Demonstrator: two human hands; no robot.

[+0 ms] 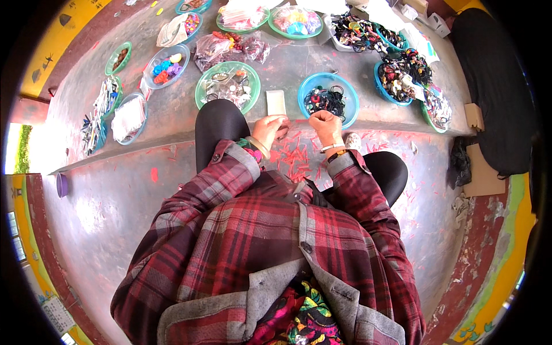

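Observation:
My left hand [269, 130] and my right hand [325, 126] are held close together just above the edge of a low concrete step [172, 123], fingers curled in. Whatever small item they pinch is too tiny to make out. A pale rectangular card [276, 102] lies on the step just beyond my left hand. A blue bowl of black hair ties [328, 99] stands directly past my right hand. A green bowl of small clear packets [227, 85] sits beyond my left knee. Red paper scraps [294, 158] litter the floor under my hands.
Several more bowls and baskets of coloured hair accessories line the step: a blue bowl of bright clips [165, 66], a tray of white packets [129, 118], baskets of dark bands [399, 75]. A black bag [494, 86] and cardboard [480, 167] sit at the right.

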